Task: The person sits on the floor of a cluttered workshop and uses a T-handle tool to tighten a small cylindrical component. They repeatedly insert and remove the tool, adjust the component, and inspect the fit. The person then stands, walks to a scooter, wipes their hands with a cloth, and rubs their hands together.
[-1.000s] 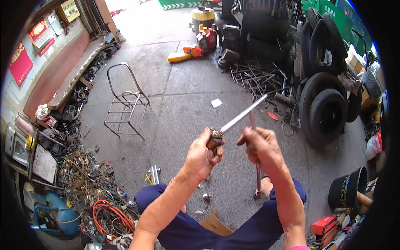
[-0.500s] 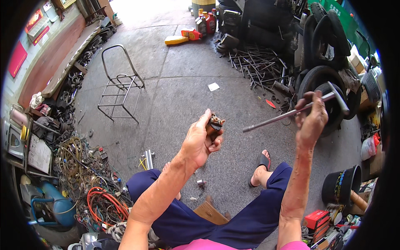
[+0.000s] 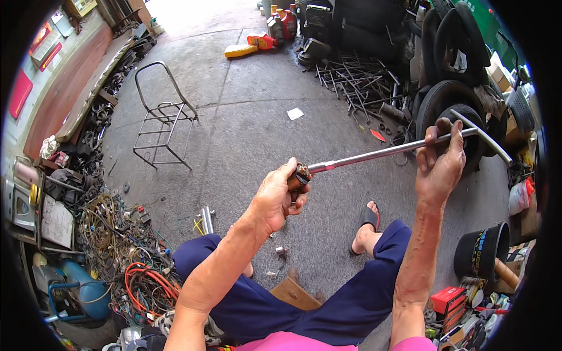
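Observation:
My left hand (image 3: 273, 196) is wrapped round a small dark cylindrical metal part (image 3: 298, 178) with copper-coloured bits at its top end. In my right hand (image 3: 439, 167) I grip a long T-handle wrench (image 3: 374, 154) close to its crossbar, with the fingers round the shaft. The shaft slants across in front of me, and its far tip meets the top end of the cylindrical part. Whether the tip sits inside the part or only touches it, I cannot tell. My left palm hides the part's lower portion.
A wooden stool (image 3: 294, 292) is between my legs, with a small metal piece (image 3: 281, 250) on the floor beyond. Tangled wires (image 3: 120, 234) heap at left, near a metal chair frame (image 3: 167, 120). Tyres (image 3: 453, 108), metal rods (image 3: 357, 82) and a black bucket (image 3: 481, 251) lie right.
The wrench's tip has come left and up to the cylindrical part, where before it was apart from it. My left hand keeps its hold on the part.

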A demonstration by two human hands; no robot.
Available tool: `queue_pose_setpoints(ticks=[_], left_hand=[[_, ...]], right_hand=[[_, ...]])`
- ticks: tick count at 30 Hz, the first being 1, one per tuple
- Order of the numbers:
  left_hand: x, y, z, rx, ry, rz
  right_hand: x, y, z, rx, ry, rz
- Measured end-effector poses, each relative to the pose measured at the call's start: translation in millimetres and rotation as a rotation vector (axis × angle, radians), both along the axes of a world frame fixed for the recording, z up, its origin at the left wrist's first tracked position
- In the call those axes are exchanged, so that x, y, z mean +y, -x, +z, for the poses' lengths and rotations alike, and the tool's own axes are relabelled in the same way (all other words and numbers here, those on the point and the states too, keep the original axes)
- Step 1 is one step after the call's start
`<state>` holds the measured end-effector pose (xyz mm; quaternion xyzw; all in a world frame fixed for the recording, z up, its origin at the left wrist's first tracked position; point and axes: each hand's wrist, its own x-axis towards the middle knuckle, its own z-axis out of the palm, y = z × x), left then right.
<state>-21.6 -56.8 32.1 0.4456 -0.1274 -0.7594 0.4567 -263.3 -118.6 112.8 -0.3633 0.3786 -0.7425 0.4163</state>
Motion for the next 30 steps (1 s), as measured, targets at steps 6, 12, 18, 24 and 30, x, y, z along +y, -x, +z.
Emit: queue_pose_setpoints(ticks=[6,12,18,24,30], left_hand=[[0,4,4,-0.076,-0.003,-0.033],[2,-1,6,-0.208,0.006,-0.104],[5,-7,13,-0.179,-0.042,-0.101],[6,-17,17,-0.189,-0.019,-0.093],[7,-15,17,-0.190,0.033,-0.084]], right_hand=[[2,-3,1,0.054,0.005,-0.023],[0,0,-2,0.070,0.048,0.120],[-2,7,-4,0.124,0.153,0.406],[-6,19,-6,0.273,0.066,0.476],[-6,22,-8,0.292,0.168,0.410]])
